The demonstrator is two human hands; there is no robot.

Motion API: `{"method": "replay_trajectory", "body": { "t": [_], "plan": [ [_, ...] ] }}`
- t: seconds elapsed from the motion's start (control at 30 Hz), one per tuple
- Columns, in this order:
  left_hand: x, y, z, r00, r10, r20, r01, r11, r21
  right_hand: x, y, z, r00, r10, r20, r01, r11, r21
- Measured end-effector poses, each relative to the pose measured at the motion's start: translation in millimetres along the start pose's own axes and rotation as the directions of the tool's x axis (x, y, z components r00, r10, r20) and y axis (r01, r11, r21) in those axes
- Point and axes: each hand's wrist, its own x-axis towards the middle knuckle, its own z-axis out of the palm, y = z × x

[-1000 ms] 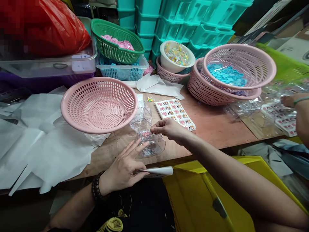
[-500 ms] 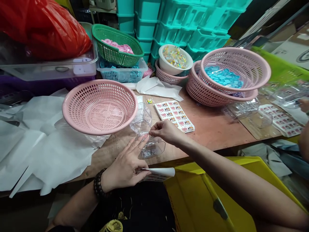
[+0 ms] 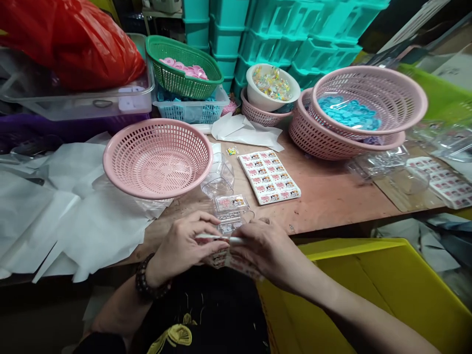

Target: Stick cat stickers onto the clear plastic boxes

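Note:
My left hand (image 3: 191,241) pinches one side of a sheet of stickers (image 3: 219,259) at the table's front edge. The other side of that sheet is between the fingers of my right hand (image 3: 263,246), whose fingertips are partly hidden. Just beyond my hands lies a clear plastic box (image 3: 230,216), lid open, with a printed sticker (image 3: 231,202) on the lid. Behind it are more clear plastic boxes (image 3: 220,174). A stack of sticker sheets (image 3: 271,178) with pink lettering and a cartoon animal rests to the right.
A pink basket (image 3: 158,160) stands at left beside loose white paper (image 3: 84,211). Stacked pink baskets (image 3: 368,101) hold blue pieces at right. A white bowl (image 3: 273,88), a green basket (image 3: 184,69) and teal bins (image 3: 265,44) are behind. A yellow box (image 3: 368,290) sits below the table's front.
My right hand has moved from the clear box's lid back to the sticker sheet and grasps it. The left hand has drawn back from the box. A sticker now shows uncovered on the lid.

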Motion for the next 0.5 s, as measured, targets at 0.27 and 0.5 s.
{"method": "replay_trajectory", "body": {
  "t": [0.27,0.5],
  "plan": [
    [-12.6,-6.9,16.3,0.938,-0.332,0.099,0.338,0.814,-0.472,-10.7,-2.6,-0.1,0.992,0.036,-0.124,-0.035,0.999,0.013],
    [-18.4,-5.5,25.9,0.920,-0.365,0.143,0.388,0.797,-0.462,-12.4,-5.7,24.2,0.902,-0.067,-0.427,0.173,0.961,0.215]
  ]
}}
